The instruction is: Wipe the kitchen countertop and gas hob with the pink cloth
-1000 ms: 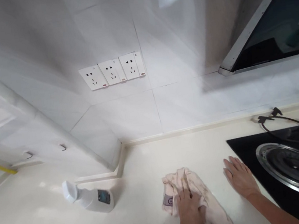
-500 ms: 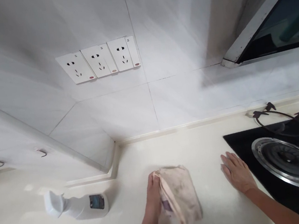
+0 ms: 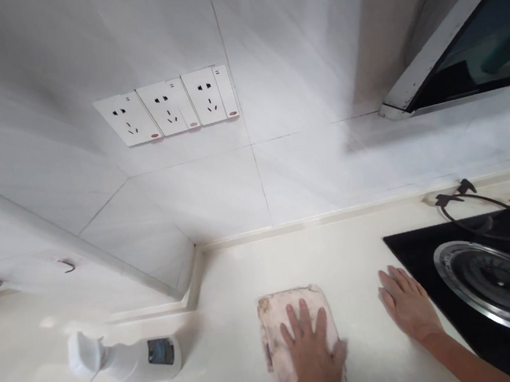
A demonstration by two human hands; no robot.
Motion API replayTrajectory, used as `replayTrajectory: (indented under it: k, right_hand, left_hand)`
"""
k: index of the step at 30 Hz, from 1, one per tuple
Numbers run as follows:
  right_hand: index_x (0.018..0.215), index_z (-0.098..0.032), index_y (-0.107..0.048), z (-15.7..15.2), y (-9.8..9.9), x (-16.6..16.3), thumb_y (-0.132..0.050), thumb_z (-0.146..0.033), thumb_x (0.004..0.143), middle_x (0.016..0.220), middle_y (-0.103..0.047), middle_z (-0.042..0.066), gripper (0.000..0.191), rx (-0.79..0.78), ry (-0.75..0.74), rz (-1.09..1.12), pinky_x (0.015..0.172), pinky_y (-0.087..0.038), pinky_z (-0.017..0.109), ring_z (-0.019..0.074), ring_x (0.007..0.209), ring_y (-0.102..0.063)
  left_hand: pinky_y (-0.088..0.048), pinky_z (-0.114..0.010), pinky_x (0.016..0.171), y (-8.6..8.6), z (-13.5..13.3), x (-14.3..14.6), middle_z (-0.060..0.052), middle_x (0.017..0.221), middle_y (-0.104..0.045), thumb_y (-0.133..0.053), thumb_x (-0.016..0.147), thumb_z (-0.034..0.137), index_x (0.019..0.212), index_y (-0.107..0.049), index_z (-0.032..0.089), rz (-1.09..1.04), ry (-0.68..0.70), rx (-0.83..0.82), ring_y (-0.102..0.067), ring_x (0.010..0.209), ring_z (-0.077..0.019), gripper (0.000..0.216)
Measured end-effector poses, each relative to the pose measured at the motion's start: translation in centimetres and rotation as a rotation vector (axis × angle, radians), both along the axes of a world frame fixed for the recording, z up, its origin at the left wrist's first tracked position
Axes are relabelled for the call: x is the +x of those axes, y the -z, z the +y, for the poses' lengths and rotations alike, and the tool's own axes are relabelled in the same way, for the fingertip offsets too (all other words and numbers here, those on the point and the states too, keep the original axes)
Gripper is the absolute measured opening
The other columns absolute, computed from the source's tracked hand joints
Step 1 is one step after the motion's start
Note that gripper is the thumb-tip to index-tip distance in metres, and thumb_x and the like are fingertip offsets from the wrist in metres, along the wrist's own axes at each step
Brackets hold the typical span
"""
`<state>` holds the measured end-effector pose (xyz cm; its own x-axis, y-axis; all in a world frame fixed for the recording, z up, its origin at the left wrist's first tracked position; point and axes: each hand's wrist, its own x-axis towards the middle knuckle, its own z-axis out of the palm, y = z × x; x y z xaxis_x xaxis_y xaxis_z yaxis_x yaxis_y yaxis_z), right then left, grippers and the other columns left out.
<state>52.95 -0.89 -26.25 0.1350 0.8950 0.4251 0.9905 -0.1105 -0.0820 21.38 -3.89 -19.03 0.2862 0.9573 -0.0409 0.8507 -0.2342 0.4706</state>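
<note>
A folded, stained pinkish cloth [image 3: 276, 324] lies flat on the pale countertop [image 3: 229, 277]. My left hand [image 3: 311, 350] rests palm down on the cloth with its fingers spread, pressing on it rather than gripping it. Further right, my right hand [image 3: 408, 305] lies on the countertop beside the left edge of the black gas hob [image 3: 404, 242]. Its fingers are stretched out and hold nothing.
A white spray bottle [image 3: 137, 362] with a dark label stands at the left. On the hob are a round burner [image 3: 500, 286] and, behind it, a dark pot stand [image 3: 478, 197]. Wall sockets [image 3: 167, 107] sit above, and a dark-glazed window frame [image 3: 395, 109] juts in at upper right.
My left hand has let go of the cloth's left edge and now lies spread on top of it. The cloth has gone from raised to flat. My right hand has stayed put.
</note>
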Motion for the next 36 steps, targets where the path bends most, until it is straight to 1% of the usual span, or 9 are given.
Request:
replayTrajectory:
  k: [6, 9, 12, 17, 23, 26, 29, 32, 36]
  right_hand:
    - [0.141, -0.015, -0.059, 0.0, 0.2, 0.0, -0.031, -0.046, 0.103, 0.154, -0.053, 0.018, 0.056, 0.008, -0.015, 0.000, 0.116, -0.038, 0.055, 0.0345, 0.146, -0.044]
    - [0.140, -0.019, -0.060, 0.0, 0.3, 0.4, -0.030, -0.046, 0.102, 0.153, -0.054, 0.016, 0.056, 0.008, -0.019, 0.027, 0.113, -0.041, 0.054, 0.0337, 0.144, -0.046]
    - [0.139, -0.021, -0.060, -0.1, 0.5, 0.6, -0.029, -0.049, 0.101, 0.153, -0.055, 0.014, 0.057, 0.008, -0.026, 0.062, 0.112, -0.042, 0.053, 0.0327, 0.144, -0.047]
    - [0.140, -0.022, -0.060, -0.2, 0.8, 0.8, -0.028, -0.055, 0.100, 0.152, -0.056, 0.014, 0.061, 0.000, -0.014, 0.106, 0.113, -0.042, 0.057, 0.0343, 0.144, -0.047]
    - [0.141, -0.023, -0.059, -0.3, 0.9, 1.0, -0.030, -0.057, 0.098, 0.152, -0.055, 0.014, 0.062, -0.010, -0.023, 0.132, 0.114, -0.040, 0.057, 0.0346, 0.144, -0.047]
    - [0.141, -0.021, -0.059, -0.3, 0.6, 0.8, -0.030, -0.055, 0.098, 0.151, -0.056, 0.016, 0.062, 0.012, -0.032, 0.131, 0.115, -0.040, 0.057, 0.0355, 0.144, -0.046]
    - [0.140, -0.020, -0.060, -0.3, 0.1, 0.7, -0.028, -0.055, 0.097, 0.150, -0.057, 0.017, 0.063, 0.004, -0.018, 0.127, 0.114, -0.040, 0.058, 0.0364, 0.143, -0.047]
    - [0.140, -0.020, -0.060, -0.5, -0.1, 0.6, -0.028, -0.057, 0.097, 0.150, -0.057, 0.017, 0.065, -0.019, -0.018, 0.125, 0.113, -0.039, 0.058, 0.0367, 0.143, -0.047]
    - [0.140, -0.018, -0.060, -0.6, -0.2, 0.6, -0.025, -0.057, 0.097, 0.151, -0.055, 0.017, 0.068, -0.038, -0.005, 0.117, 0.114, -0.038, 0.059, 0.0372, 0.144, -0.046]
  left_hand:
    - [-0.014, -0.080, 0.122, -3.2, 3.8, 6.7, 0.001, 0.174, -0.024, -0.033, 0.101, 0.062, 0.153, -0.043, 0.048, -0.137, 0.315, -0.183, -0.016, 0.160, -0.0414, 0.055]
    - [-0.016, -0.078, 0.122, -3.6, 5.9, 9.6, -0.002, 0.174, -0.025, -0.039, 0.098, 0.065, 0.156, -0.041, 0.044, -0.149, 0.349, -0.181, -0.021, 0.159, -0.0406, 0.061]
    - [-0.003, -0.077, 0.125, -3.2, 8.1, 10.1, -0.005, 0.176, -0.013, -0.042, 0.095, 0.069, 0.157, -0.039, 0.040, -0.131, 0.339, -0.163, -0.010, 0.162, -0.0395, 0.069]
    - [-0.009, -0.070, 0.127, -2.7, 12.2, 4.2, -0.002, 0.174, -0.025, -0.049, 0.094, 0.068, 0.153, -0.045, 0.046, 0.028, 0.059, -0.007, -0.017, 0.161, -0.0355, 0.064]
    - [-0.016, -0.075, 0.121, -3.5, 15.8, -9.9, -0.010, 0.173, -0.028, -0.051, 0.096, 0.056, 0.152, -0.049, 0.039, 0.212, -0.352, 0.058, -0.017, 0.159, -0.0478, 0.059]
    - [-0.019, -0.074, 0.119, -4.1, 14.9, -15.6, -0.013, 0.172, -0.029, -0.049, 0.097, 0.053, 0.153, -0.048, 0.036, 0.292, -0.506, 0.092, -0.017, 0.157, -0.0509, 0.059]
    - [-0.020, -0.066, 0.123, -4.1, 12.0, -18.3, -0.010, 0.171, -0.031, -0.050, 0.097, 0.053, 0.153, -0.048, 0.037, 0.346, -0.531, 0.128, -0.016, 0.158, -0.0464, 0.058]
    - [-0.022, -0.065, 0.123, -3.6, 7.8, -18.0, -0.010, 0.170, -0.035, -0.054, 0.094, 0.057, 0.153, -0.049, 0.037, 0.376, -0.508, 0.133, -0.017, 0.158, -0.0467, 0.062]
    - [-0.019, -0.073, 0.122, -2.2, 1.9, -14.0, -0.012, 0.173, -0.028, -0.059, 0.091, 0.058, 0.155, -0.046, 0.036, 0.309, -0.403, 0.128, -0.008, 0.160, -0.0494, 0.069]
